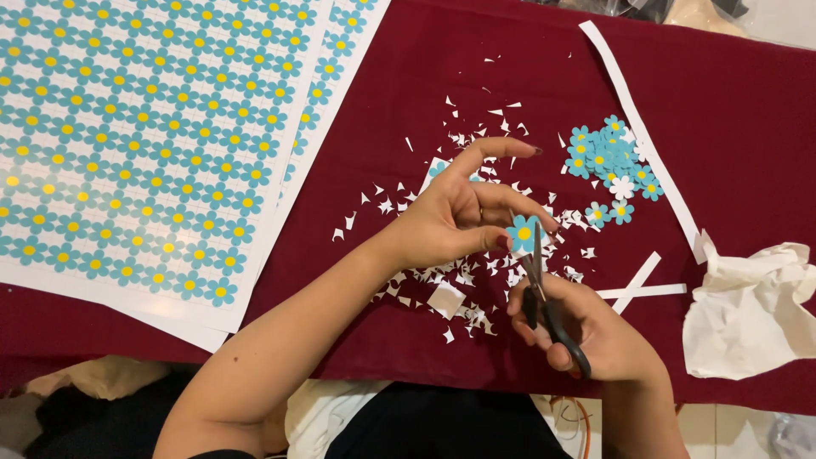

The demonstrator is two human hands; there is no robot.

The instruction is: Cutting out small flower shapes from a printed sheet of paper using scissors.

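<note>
While the blue paper flower [522,233] is pinched between thumb and fingertips of the left hand [455,217], small scissors [544,293] gripped by the right hand [595,336] are pointed upward, blades nearly closed at its lower edge.

bare red cloth [476,51] lies open along the far edge and between the printed flower sheets [144,144] and the white paper scraps [459,280]. the sheets block the left side. the pile of cut flowers [608,161], a long white strip [646,144] and crumpled tissue [748,310] crowd the right.
</note>
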